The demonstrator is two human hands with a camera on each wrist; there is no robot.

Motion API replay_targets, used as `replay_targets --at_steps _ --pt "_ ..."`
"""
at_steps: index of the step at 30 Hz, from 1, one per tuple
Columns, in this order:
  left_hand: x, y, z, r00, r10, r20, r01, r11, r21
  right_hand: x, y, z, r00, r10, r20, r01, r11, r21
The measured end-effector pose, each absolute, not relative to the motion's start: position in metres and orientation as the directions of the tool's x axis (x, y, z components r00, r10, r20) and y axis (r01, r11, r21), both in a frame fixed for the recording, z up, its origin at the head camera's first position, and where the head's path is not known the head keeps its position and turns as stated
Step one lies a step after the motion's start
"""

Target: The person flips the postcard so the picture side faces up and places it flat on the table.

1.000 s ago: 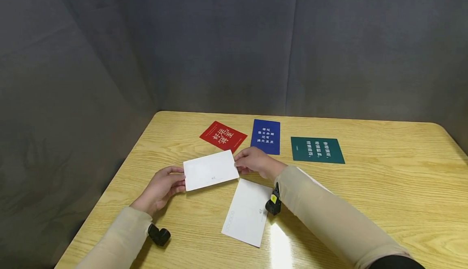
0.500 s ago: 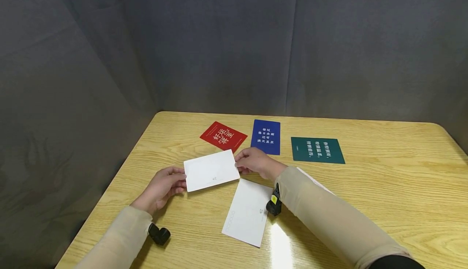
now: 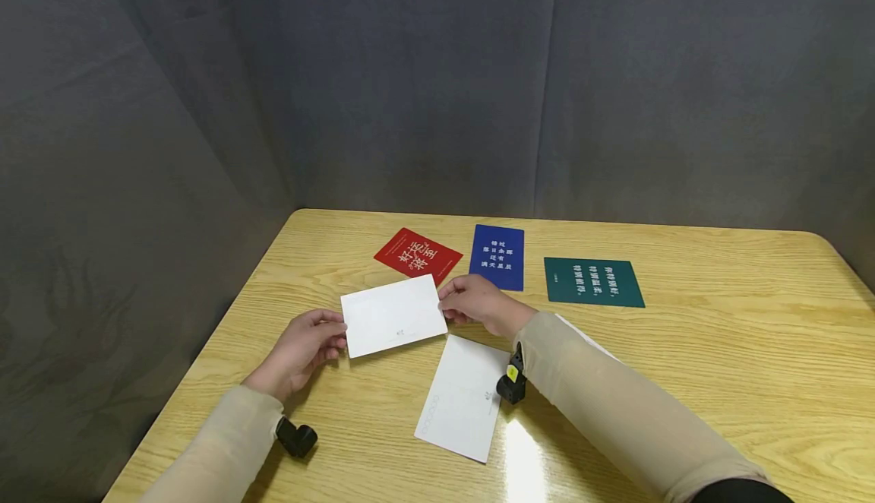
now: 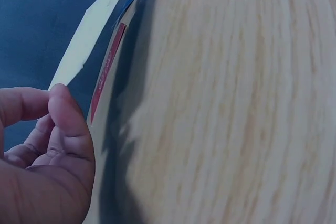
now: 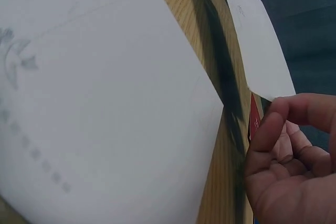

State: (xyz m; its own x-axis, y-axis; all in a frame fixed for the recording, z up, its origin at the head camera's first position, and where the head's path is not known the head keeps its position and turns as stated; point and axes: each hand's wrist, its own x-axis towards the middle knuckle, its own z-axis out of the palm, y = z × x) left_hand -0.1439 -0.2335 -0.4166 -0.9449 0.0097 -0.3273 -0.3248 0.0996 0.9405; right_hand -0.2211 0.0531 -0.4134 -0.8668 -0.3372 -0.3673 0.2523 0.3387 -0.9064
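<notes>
Both hands hold a white postcard [image 3: 394, 315] by its two short ends, above the table and tilted, with a small grey emblem near its lower edge. My left hand [image 3: 301, 352] pinches the left end between thumb and index finger, as the left wrist view also shows. The right hand [image 3: 481, 304] pinches the opposite end in the same way. Just below the held card, a second white postcard [image 3: 459, 404] lies on the table, with a faint row of circles and a similar emblem. It fills much of the right wrist view.
Along the far part of the wooden table [image 3: 718, 366] lie a red card [image 3: 410, 248], a blue card [image 3: 497, 238] and a green card [image 3: 595, 271], all with white writing. A white edge [image 3: 581, 332] shows from beneath the right sleeve. Dark cloth [image 3: 437, 93] hangs behind.
The held postcard's far edge has tipped up very slightly. Both hands keep their grip in nearly the same place, and the cards on the table stay put.
</notes>
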Motion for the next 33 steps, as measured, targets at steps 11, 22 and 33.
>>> replay_targets --at_steps 11,22,33 --pt "-0.144 -0.233 -0.403 -0.965 0.021 -0.262 -0.261 0.053 0.964 -0.221 0.052 -0.410 -0.858 -0.332 -0.392 0.335 0.216 -0.917" --pt "-0.146 -0.231 -0.400 -0.965 0.009 -0.263 -0.263 0.028 0.964 -0.222 0.053 -0.412 -0.866 -0.340 -0.367 0.343 0.132 -0.930" --pt "-0.146 -0.233 -0.402 -0.962 -0.010 -0.272 -0.271 -0.014 0.962 -0.221 0.053 -0.412 -0.861 -0.363 -0.357 0.340 0.112 -0.934"
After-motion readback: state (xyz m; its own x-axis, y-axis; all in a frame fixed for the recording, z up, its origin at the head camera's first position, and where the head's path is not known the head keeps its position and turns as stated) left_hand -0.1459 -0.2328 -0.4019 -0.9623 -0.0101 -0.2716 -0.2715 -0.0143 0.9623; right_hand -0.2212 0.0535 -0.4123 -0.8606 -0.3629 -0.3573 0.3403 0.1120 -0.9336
